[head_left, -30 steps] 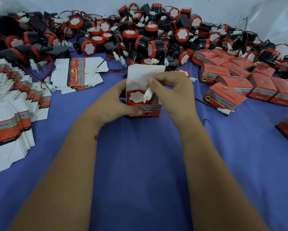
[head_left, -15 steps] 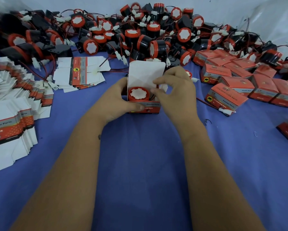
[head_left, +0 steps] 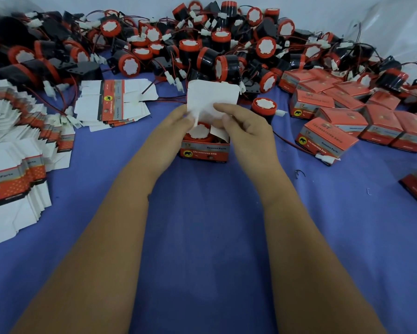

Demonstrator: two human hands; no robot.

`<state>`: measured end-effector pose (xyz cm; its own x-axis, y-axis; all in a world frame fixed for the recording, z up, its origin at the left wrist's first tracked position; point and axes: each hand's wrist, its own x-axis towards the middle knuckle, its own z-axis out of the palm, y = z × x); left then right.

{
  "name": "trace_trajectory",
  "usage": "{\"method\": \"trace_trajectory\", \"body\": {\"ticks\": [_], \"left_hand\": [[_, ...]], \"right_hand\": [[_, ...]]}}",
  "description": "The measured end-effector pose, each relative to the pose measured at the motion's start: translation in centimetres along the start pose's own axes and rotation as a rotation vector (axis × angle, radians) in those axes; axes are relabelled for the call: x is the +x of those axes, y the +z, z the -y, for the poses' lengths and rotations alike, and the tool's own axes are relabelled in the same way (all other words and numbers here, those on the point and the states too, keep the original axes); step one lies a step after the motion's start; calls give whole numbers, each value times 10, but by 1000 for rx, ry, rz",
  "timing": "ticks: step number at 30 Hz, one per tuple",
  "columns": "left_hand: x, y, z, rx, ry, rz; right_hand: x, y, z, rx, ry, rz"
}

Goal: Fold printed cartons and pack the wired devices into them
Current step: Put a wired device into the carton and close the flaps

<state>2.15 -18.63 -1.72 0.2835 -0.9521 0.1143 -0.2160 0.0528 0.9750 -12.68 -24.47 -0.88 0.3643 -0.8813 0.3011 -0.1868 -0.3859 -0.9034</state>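
A red printed carton stands on the blue cloth at the centre, its white lid flap upright behind it. Inside sits a red-rimmed black wired device with a white face. My left hand pinches the carton's left side flap at the lid's lower left. My right hand holds the right side, its fingers curled over the lid and the right flap. The device's wire is hidden inside the carton.
A big heap of loose wired devices fills the back. Flat carton blanks lie at the left and back left. Closed packed cartons sit in rows at the right. One loose device stands right of my hands.
The white connector my right hand held went down into the carton. Both hands then rose to the carton's top and took hold of the side flaps.
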Motion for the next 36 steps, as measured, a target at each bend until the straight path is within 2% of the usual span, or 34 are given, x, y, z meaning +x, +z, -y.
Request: {"method": "trace_trajectory", "body": {"ticks": [3,7,10,12,16,18,20,22,25,27,32,36], "left_hand": [[1,4,7,56,3,-23],[2,6,6,22,48,-98],[4,3,8,99,179,-235],[3,2,7,92,202,-272],[4,-5,4,-90,25,-303],[4,-11,4,-187,-33,-273],[3,-14,5,-98,-12,-206],[-1,-13,6,63,75,-177],[-2,-12,9,171,190,-244],[-2,-13,9,163,183,-229],[-2,-20,10,238,179,-32],[-1,-19,10,226,194,-62]], "right_hand": [[1,5,0,-18,16,-52],[-1,13,-1,-114,-23,-242],[2,8,-4,-111,-52,-122],[2,5,-4,-82,-53,-56],[1,-2,-3,-7,-34,27],[0,-10,-1,159,31,101],[-2,-16,-1,218,64,153],[-3,-19,-5,123,73,216],[-3,-17,-11,-48,13,276],[-2,-15,-12,-69,-18,243],[0,-11,-17,-106,-63,140],[0,-10,-18,-108,-79,96]]}}
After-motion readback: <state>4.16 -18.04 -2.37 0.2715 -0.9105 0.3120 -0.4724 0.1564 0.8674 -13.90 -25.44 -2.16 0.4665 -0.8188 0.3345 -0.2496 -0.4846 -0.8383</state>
